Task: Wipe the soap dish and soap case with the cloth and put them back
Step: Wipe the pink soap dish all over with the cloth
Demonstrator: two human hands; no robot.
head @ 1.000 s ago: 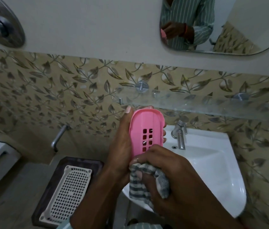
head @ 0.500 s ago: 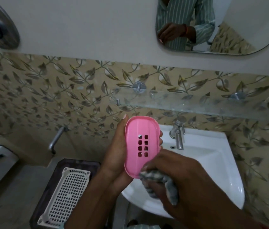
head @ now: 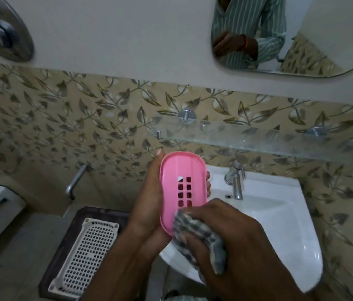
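soap dish (head: 183,192), pink with a block of square holes, sits upright at the centre of view, above the white sink (head: 279,224). left hand (head: 149,205) grips it from the 9 o'clock side, thumb along that edge and fingertips curling round the 3 o'clock edge. right hand (head: 232,237) clutches the striped cloth (head: 197,233) and presses it on the dish's 6 o'clock end. tap (head: 236,181) stands at 3 o'clock of the dish; a white basket (head: 88,255) lies at 8 o'clock.

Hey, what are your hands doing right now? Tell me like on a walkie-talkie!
Left hand holds pink soap dish upright over sink. Right hand presses striped cloth on its lower end. Nothing in the way.
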